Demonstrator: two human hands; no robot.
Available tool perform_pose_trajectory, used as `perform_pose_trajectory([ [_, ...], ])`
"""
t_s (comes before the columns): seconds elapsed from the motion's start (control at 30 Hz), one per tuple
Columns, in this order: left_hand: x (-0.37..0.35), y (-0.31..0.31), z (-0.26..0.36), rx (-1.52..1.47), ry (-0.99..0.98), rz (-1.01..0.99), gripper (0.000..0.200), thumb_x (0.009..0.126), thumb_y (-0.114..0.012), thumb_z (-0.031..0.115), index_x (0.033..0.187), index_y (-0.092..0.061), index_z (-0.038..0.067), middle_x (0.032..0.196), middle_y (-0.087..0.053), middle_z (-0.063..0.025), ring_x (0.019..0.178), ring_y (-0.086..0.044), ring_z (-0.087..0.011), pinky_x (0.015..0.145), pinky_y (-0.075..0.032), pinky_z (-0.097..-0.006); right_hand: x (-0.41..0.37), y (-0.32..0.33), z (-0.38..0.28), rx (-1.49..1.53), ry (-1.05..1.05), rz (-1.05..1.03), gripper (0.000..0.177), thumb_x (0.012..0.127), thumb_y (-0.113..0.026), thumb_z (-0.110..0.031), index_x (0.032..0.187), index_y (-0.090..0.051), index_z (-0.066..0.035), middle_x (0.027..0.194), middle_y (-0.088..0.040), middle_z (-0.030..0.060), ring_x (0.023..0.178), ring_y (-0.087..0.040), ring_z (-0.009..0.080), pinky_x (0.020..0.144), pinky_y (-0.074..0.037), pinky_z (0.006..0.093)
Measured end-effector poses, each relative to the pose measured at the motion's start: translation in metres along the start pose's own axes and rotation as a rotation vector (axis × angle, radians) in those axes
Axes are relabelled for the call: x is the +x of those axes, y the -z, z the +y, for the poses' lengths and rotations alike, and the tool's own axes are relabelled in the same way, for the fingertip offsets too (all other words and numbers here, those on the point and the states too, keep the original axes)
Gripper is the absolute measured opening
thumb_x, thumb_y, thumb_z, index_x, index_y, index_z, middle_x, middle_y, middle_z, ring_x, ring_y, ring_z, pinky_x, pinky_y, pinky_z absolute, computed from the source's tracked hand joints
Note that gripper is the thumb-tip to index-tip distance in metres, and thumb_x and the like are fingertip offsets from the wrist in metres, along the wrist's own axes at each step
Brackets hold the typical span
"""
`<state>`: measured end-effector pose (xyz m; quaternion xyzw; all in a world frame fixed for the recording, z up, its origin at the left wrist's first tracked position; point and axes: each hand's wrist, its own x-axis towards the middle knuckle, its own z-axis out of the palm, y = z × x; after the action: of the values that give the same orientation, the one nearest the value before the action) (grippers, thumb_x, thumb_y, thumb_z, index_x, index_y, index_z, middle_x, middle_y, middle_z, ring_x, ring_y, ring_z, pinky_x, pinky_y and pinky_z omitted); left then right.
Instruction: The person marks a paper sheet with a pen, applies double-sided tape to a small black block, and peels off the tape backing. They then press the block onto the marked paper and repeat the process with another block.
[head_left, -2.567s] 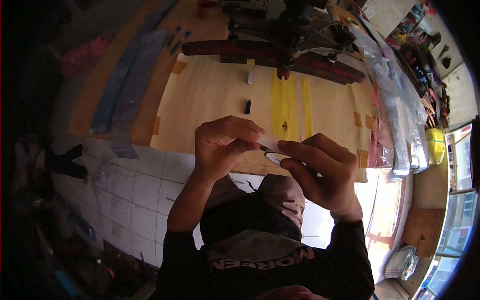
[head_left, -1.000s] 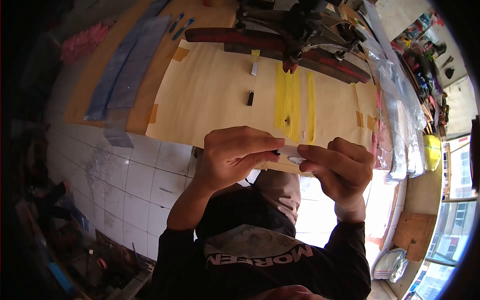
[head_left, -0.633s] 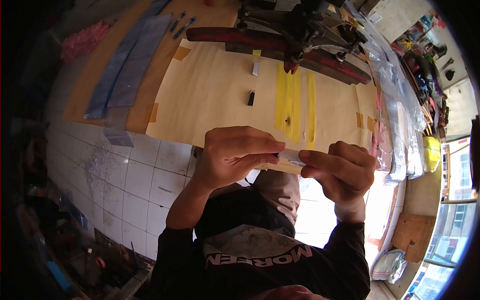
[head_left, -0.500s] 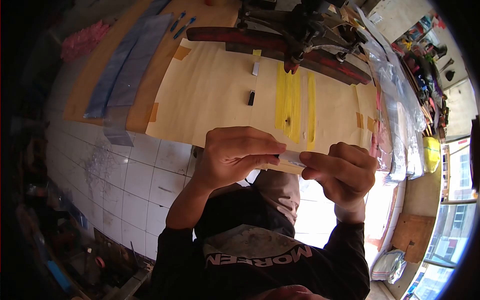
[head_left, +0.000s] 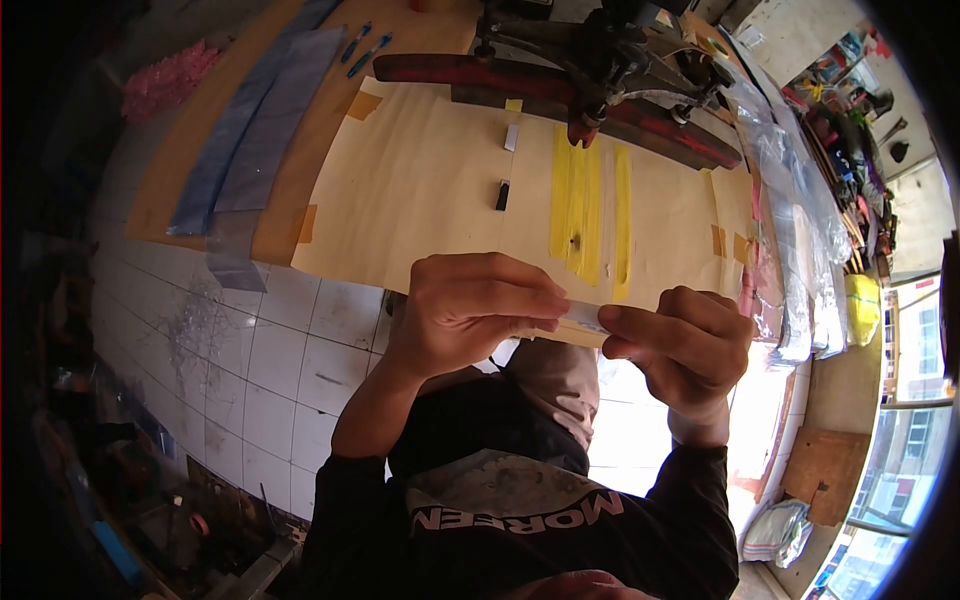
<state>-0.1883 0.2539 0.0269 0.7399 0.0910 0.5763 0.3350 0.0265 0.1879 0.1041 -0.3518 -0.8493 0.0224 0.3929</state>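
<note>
Between my hands is a small, pale, see-through strip [head_left: 584, 314] that looks like plastic film. My left hand [head_left: 480, 300] pinches one end between thumb and fingers. On the other end my right hand [head_left: 685, 345] closes with thumb and bent forefinger. Both hands hover over the near edge of a beige sheet [head_left: 420, 190] taped to the table. On that sheet lie a small black piece [head_left: 502, 196] and a small white piece [head_left: 511, 137], beside yellow tape strips [head_left: 576, 210]. The fingers partly hide the strip.
A red and black clamp-like machine [head_left: 590, 85] spans the back of the sheet. Long blue-grey plastic strips [head_left: 270, 130] lie at the left with two blue pens [head_left: 368, 55]. Clear plastic sheets [head_left: 805, 260] hang along the right side.
Both hands stay nearly in place. The left fingers have shifted slightly, and the dark spot at their tips no longer shows.
</note>
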Motion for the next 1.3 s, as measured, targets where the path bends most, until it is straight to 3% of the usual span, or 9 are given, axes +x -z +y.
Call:
perform_pose_trajectory([
  [0.43, -0.001, 0.003, -0.001, -0.014, -0.002, 0.032, 0.018, 0.071, -0.082, 0.001, 0.088, -0.074, 0.005, 0.088, -0.073, -0.0093, 0.077, -0.072, -0.0181, 0.067, -0.059, -0.0260, 0.001, 0.000, -0.003, -0.024, 0.000, -0.024, 0.029, 0.074, -0.082, -0.022, 0.100, -0.075, -0.011, 0.056, -0.045, -0.0037, 0.044, -0.046, 0.0090, 0.042, -0.035, 0.0275],
  [0.7, -0.008, 0.004, -0.006, -0.093, -0.002, 0.090, 0.019, 0.071, -0.082, -0.001, 0.087, -0.073, 0.005, 0.089, -0.074, -0.0087, 0.079, -0.072, -0.0171, 0.070, -0.059, -0.0248, 0.001, -0.006, -0.007, 0.019, -0.027, -0.093, 0.031, 0.073, -0.083, -0.014, 0.103, -0.074, -0.009, 0.057, -0.045, -0.0026, 0.044, -0.048, 0.0107, 0.041, -0.036, 0.0292],
  [1.07, -0.022, -0.003, -0.014, -0.606, 0.206, 0.295, 0.017, 0.076, -0.075, -0.010, 0.088, -0.071, 0.001, 0.094, -0.072, -0.0172, 0.085, -0.072, -0.0216, 0.077, -0.061, -0.0302, -0.008, -0.023, -0.007, 0.023, -0.002, -0.099, 0.041, 0.072, -0.078, -0.004, 0.112, -0.070, -0.003, 0.059, -0.044, -0.0017, 0.044, -0.044, 0.0097, 0.039, -0.037, 0.0281],
  [1.3, -0.024, -0.006, -0.015, -0.705, 0.252, 0.328, 0.019, 0.076, -0.074, -0.011, 0.089, -0.071, 0.002, 0.095, -0.072, -0.0173, 0.087, -0.072, -0.0227, 0.080, -0.061, -0.0323, -0.007, -0.026, -0.008, 0.021, -0.004, -0.095, 0.041, 0.073, -0.076, -0.001, 0.113, -0.069, 0.000, 0.059, -0.044, -0.0020, 0.045, -0.043, 0.0083, 0.038, -0.036, 0.0274],
])
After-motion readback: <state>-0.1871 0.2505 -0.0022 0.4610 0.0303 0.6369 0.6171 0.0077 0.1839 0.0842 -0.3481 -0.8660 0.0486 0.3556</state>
